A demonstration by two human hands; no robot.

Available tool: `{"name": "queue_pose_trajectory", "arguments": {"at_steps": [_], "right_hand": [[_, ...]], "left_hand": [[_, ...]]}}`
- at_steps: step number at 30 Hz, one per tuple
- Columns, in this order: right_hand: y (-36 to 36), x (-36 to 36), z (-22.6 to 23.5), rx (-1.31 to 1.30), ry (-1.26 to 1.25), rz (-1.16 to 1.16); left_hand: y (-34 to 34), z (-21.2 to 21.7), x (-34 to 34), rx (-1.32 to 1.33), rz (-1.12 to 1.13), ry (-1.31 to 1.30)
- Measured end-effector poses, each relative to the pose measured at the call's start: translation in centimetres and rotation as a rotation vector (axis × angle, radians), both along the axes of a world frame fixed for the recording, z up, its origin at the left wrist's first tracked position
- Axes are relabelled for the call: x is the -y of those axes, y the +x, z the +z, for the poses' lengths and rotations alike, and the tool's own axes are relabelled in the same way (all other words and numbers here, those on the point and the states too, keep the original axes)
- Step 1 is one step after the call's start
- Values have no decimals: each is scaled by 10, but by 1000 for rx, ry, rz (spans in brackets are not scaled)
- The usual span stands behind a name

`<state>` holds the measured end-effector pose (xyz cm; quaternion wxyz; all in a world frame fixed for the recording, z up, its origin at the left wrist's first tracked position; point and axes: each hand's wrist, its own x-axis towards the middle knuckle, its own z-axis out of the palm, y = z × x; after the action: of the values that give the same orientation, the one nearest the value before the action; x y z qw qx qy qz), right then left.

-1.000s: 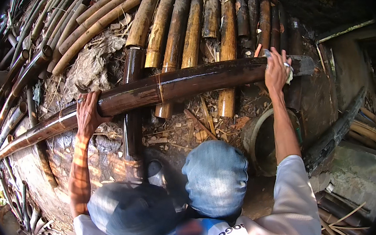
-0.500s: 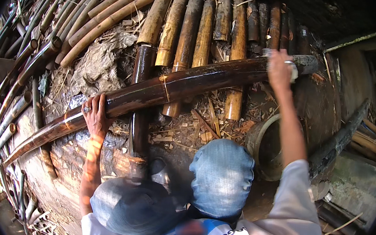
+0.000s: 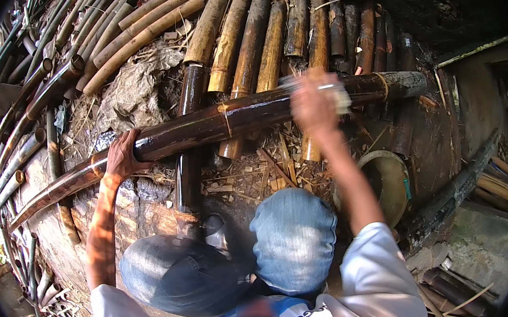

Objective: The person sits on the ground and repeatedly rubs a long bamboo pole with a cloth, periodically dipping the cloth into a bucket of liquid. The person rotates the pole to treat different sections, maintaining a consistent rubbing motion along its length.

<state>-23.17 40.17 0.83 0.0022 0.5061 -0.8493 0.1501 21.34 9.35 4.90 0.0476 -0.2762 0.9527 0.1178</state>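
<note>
A long, dark, wet bamboo pole (image 3: pixel 258 110) lies slantwise in front of me, its right end farther away. My left hand (image 3: pixel 124 157) grips its near left part, fingers over the top and thumb apart on the near side. My right hand (image 3: pixel 315 106) is on the pole right of the middle, smeared by motion. It is closed on a whitish pad (image 3: pixel 340 96), pressed to the bamboo; what the pad is made of is too blurred to tell. Under the pole runs a thinner dark wet bamboo piece (image 3: pixel 186 179), pointing toward me.
Several yellow-brown bamboo poles (image 3: pixel 227 52) lie side by side beyond. More curved bamboo (image 3: pixel 151 20) is heaped at far left. A round bucket (image 3: pixel 382 156) stands right of my knees. A dark pole (image 3: pixel 459 184) leans at the right. Chips and crumpled sheeting (image 3: pixel 139 83) litter the ground.
My right hand has swept left along the pole with the pad, uncovering a pale ring near the far right end. My left hand has shifted slightly left and its thumb has spread.
</note>
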Motion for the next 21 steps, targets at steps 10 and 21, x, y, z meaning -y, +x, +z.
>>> {"name": "queue_pose_trajectory", "arguments": {"at_steps": [10,21], "right_hand": [[137,84,-17,67,-227,326],[-70,-1,16,25,-99,-416]], "left_hand": [[15,-32,-50,23,240,-289],[0,-36,-23,-107,97,-244]]}}
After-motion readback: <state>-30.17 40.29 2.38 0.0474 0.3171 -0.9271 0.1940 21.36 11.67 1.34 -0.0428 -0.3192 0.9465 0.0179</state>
